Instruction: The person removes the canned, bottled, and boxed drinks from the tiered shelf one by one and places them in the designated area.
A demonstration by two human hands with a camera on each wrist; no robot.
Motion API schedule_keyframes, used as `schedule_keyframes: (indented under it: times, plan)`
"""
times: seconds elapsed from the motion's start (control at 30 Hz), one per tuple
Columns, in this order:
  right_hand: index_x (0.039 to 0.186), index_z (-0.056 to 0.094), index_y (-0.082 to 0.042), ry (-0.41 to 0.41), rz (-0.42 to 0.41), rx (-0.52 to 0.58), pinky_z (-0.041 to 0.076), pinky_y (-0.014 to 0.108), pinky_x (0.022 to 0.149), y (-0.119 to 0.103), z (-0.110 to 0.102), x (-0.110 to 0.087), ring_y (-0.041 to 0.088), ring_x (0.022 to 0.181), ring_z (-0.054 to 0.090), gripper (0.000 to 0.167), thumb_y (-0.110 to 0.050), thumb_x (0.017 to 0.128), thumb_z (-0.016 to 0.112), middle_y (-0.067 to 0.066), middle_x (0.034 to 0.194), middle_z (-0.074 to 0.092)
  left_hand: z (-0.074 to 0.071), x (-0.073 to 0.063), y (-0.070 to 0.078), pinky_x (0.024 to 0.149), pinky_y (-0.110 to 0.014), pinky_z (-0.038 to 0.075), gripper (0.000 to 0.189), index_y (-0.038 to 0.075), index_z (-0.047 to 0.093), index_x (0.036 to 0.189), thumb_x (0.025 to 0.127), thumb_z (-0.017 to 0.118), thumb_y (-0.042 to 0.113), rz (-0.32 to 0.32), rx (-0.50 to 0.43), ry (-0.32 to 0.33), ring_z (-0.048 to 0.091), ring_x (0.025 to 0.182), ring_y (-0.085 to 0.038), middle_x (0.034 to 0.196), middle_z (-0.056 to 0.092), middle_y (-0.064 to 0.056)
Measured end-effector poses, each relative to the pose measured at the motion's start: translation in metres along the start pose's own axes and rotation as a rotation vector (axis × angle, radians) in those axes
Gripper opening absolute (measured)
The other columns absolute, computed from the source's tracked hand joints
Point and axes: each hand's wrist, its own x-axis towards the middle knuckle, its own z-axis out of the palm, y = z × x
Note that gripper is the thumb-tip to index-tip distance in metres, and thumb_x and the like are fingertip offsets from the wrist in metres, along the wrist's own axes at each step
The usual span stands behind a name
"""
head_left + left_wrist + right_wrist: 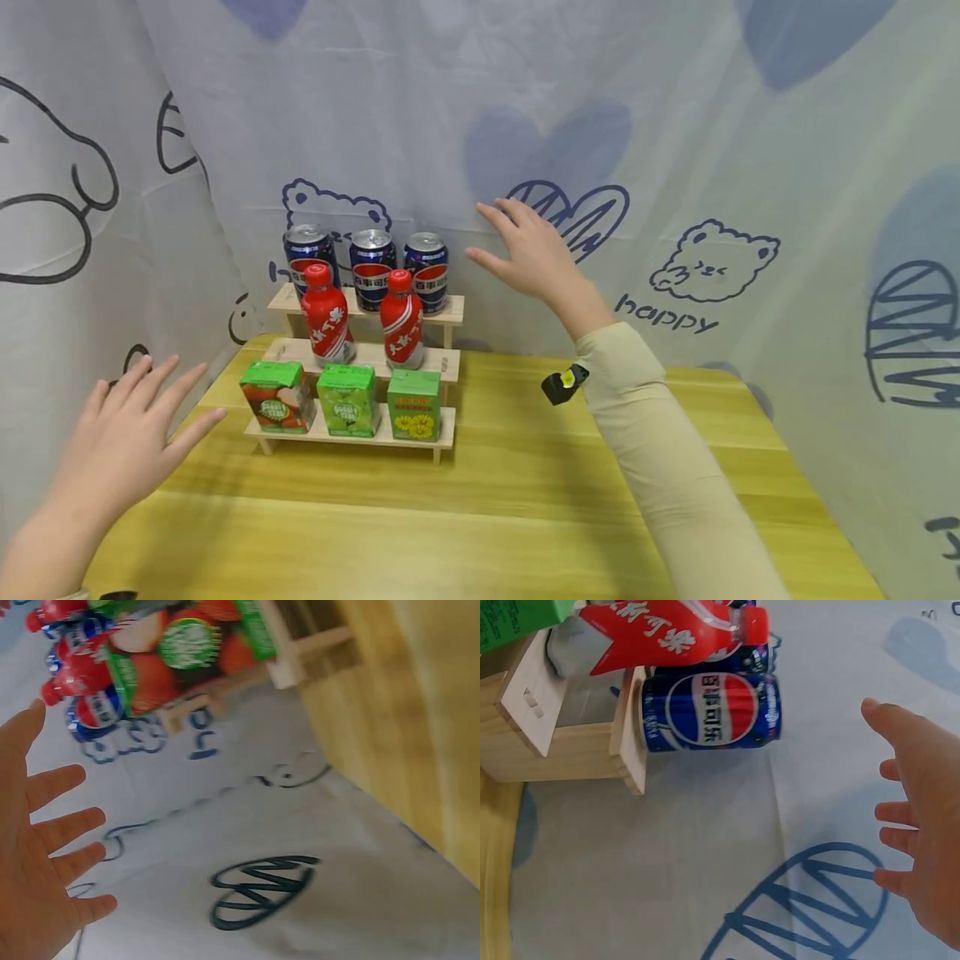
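Note:
My left hand (127,437) hovers with spread fingers to the left of the shelf's front step, touching nothing. In the head view my right hand (528,250) is raised, fingers extended, to the right of the cans and apart from them. A three-step wooden rack (360,354) stands between the hands. Its top step carries three blue cola cans (372,271). Two red bottles (327,325) stand on the middle step. On the bottom step sit a red-and-green juice box (279,400), a green juice box (348,404) and a green carton with yellow flowers (415,408).
The rack rests on a yellow wood-grain table (495,533). A pale curtain (450,100) printed with hearts and bears hangs behind and at both sides. A small black device (564,383) is at the right wrist.

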Motion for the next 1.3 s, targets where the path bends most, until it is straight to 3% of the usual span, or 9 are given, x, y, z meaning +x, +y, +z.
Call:
schedule_keyframes:
  times: [0.27, 0.5, 0.67, 1.0, 1.3]
  plan:
    - [0.154, 0.029, -0.02, -0.073, 0.013, 0.039, 0.025, 0.053, 0.122, 0.001, 0.018, 0.018, 0.033, 0.149, 0.025, 0.072, -0.058, 0.096, 0.049, 0.013, 0.161, 0.027, 0.039, -0.019, -0.02, 0.117, -0.071, 0.005, 0.065, 0.009, 0.042, 0.145, 0.096, 0.053, 0.051, 0.054, -0.028, -0.093, 0.017, 0.148, -0.044, 0.151, 0.036, -0.027]
    - [0.156, 0.025, -0.019, -0.104, 0.044, 0.105, 0.026, 0.051, 0.122, -0.001, 0.035, 0.032, 0.033, 0.148, 0.027, 0.077, -0.059, 0.094, 0.05, 0.013, 0.16, 0.028, 0.067, -0.027, -0.023, 0.119, -0.068, -0.002, 0.069, 0.008, 0.039, 0.148, 0.096, 0.053, 0.051, 0.078, -0.056, -0.163, 0.004, 0.153, -0.036, 0.156, 0.029, -0.025]
    - [0.156, 0.023, -0.017, -0.12, 0.073, 0.185, 0.027, 0.05, 0.122, -0.005, 0.05, 0.041, 0.032, 0.147, 0.028, 0.083, -0.061, 0.092, 0.052, 0.012, 0.16, 0.029, 0.08, -0.031, -0.018, 0.116, -0.072, 0.008, 0.073, 0.006, 0.042, 0.146, 0.093, 0.057, 0.053, 0.102, -0.065, -0.203, 0.014, 0.151, -0.039, 0.153, 0.033, -0.026]
    - [0.154, 0.028, -0.012, -0.139, 0.075, 0.291, 0.028, 0.048, 0.122, -0.018, 0.071, 0.05, 0.032, 0.145, 0.031, 0.083, -0.057, 0.091, 0.057, 0.014, 0.158, 0.032, 0.093, -0.029, -0.014, 0.11, -0.074, 0.02, 0.08, 0.006, 0.039, 0.149, 0.091, 0.055, 0.059, 0.104, -0.066, -0.321, 0.027, 0.144, -0.045, 0.153, 0.034, -0.026]
    - [0.154, 0.03, -0.013, -0.142, 0.081, 0.292, 0.031, 0.045, 0.121, -0.033, 0.073, 0.056, 0.029, 0.145, 0.032, 0.082, -0.056, 0.091, 0.06, 0.012, 0.157, 0.033, 0.093, -0.028, -0.015, 0.11, -0.073, 0.021, 0.084, 0.006, 0.036, 0.15, 0.09, 0.056, 0.061, 0.108, -0.065, -0.329, 0.03, 0.143, -0.044, 0.154, 0.034, -0.024]
